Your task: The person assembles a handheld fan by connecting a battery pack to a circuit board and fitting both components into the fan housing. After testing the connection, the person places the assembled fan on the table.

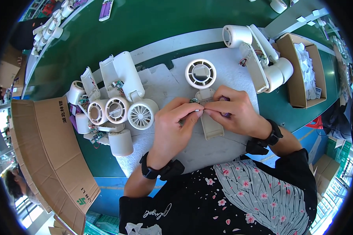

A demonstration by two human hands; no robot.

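Pinching a tiny white piece [197,110] in the left hand [171,120], by the fingertips presumably for its smallness; meeting there the bunched right hand [234,112], beside a purple cylinder [225,114], impossible to tell whether gripping anything. Poised over an open handle shell [213,129], laid on foam sheeting [164,81] perhaps against scratches; flanked by white fan units [142,114], seemingly kept within reach.

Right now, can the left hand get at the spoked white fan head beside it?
Probably yes: the fan head sits just left of the left hand with nothing visible between, though its grip seems to hold a small white piece.
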